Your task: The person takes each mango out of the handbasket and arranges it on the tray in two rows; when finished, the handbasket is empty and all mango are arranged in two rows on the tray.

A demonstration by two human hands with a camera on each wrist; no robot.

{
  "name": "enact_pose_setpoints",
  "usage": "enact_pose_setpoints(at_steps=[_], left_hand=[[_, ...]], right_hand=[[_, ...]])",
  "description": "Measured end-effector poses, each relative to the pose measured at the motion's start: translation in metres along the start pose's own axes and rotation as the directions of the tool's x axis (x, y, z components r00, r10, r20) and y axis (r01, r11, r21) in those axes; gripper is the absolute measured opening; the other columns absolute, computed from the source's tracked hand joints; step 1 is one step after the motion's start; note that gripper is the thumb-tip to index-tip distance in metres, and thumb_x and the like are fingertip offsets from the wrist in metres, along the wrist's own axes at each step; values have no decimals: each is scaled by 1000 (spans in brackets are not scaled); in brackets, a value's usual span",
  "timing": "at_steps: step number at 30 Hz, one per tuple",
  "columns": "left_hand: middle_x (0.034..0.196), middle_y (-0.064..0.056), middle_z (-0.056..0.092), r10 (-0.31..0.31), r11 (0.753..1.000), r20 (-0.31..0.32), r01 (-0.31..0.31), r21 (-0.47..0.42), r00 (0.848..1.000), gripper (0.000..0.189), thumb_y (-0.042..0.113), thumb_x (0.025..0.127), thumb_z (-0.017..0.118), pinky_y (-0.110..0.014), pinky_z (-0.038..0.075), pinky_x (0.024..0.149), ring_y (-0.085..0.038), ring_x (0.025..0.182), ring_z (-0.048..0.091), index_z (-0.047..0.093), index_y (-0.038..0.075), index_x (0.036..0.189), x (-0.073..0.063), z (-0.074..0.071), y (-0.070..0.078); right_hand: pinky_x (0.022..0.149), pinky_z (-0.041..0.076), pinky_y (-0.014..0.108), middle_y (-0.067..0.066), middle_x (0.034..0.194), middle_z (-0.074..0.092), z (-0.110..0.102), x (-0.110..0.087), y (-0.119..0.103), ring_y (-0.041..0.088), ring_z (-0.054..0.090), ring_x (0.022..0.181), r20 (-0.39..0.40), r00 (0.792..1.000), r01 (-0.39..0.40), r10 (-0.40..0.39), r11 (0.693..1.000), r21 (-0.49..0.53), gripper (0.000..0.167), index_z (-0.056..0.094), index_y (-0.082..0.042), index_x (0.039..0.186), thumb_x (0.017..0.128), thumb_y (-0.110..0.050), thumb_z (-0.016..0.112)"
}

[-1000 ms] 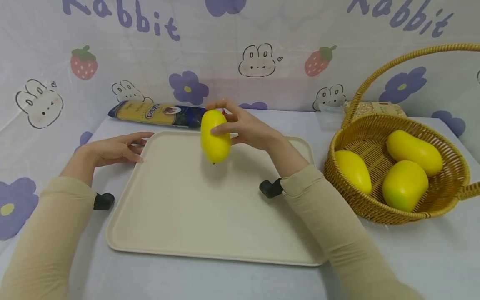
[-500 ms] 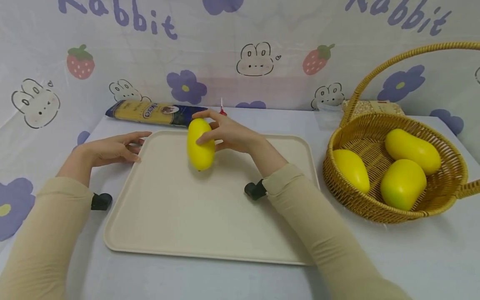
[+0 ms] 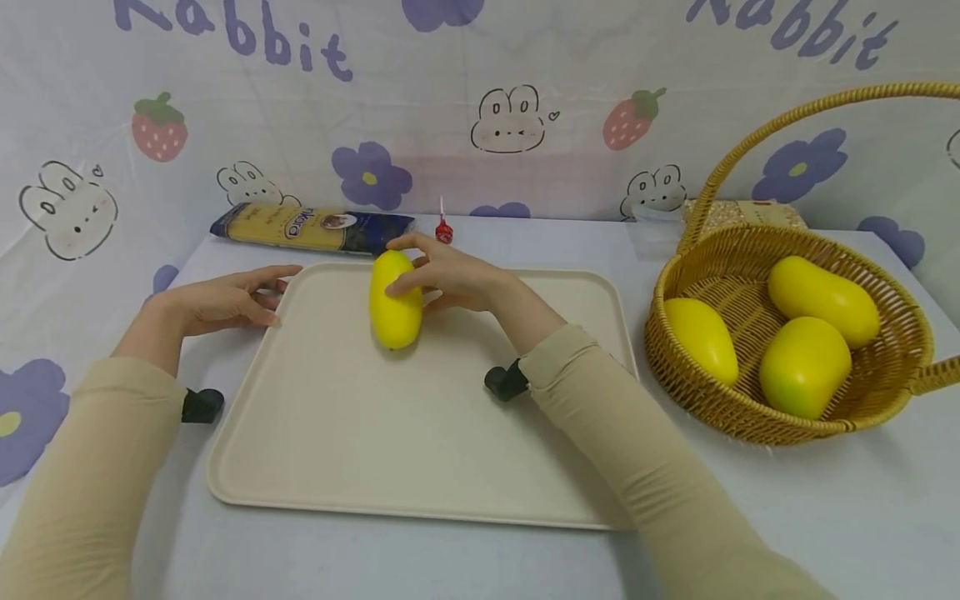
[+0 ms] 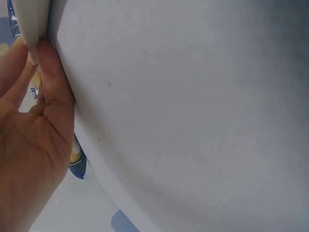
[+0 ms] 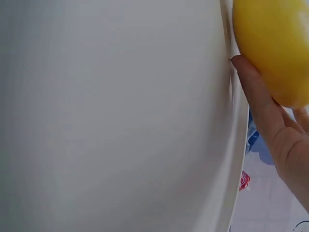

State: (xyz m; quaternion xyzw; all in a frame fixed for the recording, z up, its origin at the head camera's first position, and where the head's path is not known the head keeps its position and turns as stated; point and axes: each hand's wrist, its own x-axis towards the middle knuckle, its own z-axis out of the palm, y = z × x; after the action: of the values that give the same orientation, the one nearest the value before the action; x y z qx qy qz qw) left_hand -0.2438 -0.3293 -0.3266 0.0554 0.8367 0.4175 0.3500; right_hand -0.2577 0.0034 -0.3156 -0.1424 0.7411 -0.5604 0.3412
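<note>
In the head view, my right hand [image 3: 456,279] grips a yellow mango [image 3: 393,312] by its right side and upper end, thumb across its front. The mango stands lengthwise low over the back middle of a beige tray [image 3: 420,442]. The right wrist view shows the mango [image 5: 280,43] close by the tray's rim, with a finger under its side. My left hand [image 3: 221,302] is at the tray's back left corner. Seen from the left wrist, its thumb and fingers pinch the tray's edge [image 4: 34,21].
To the right stands a wicker basket [image 3: 675,396] with a tall handle, holding 3 more yellow mangoes [image 3: 806,367]. Behind the tray lie a pasta packet [image 3: 300,227] and a red lollipop [image 3: 444,229]. A clear bag of grains [image 3: 742,214] sits behind the basket.
My right hand has carried the mango left and down toward the tray, bringing the lollipop behind it into full sight. My left hand stays at the tray's corner.
</note>
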Motion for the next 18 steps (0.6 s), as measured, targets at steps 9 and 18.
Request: enact_pose_setpoints(at_steps=[9, 18], left_hand=[[158, -15, 13, -6, 1000, 5, 6, -13, 1000, 93, 11, 90, 65, -45, 34, 113, -24, 130, 39, 6, 24, 160, 1, -1, -1], [158, -14, 13, -15, 1000, 0, 15, -19, 1000, 93, 11, 90, 66, -46, 33, 114, -25, 132, 37, 6, 25, 160, 1, 0, 0]], right_hand=[[102, 51, 45, 5, 155, 34, -4, 1, 3, 34, 54, 125, 8, 1000, 2, -2, 1000, -29, 58, 38, -31, 148, 96, -22, 61], [99, 54, 43, 5, 146, 44, -15, -4, 5, 32, 57, 124, -26, 999, -43, 44, 999, 20, 51, 46, -28, 143, 94, -18, 59]])
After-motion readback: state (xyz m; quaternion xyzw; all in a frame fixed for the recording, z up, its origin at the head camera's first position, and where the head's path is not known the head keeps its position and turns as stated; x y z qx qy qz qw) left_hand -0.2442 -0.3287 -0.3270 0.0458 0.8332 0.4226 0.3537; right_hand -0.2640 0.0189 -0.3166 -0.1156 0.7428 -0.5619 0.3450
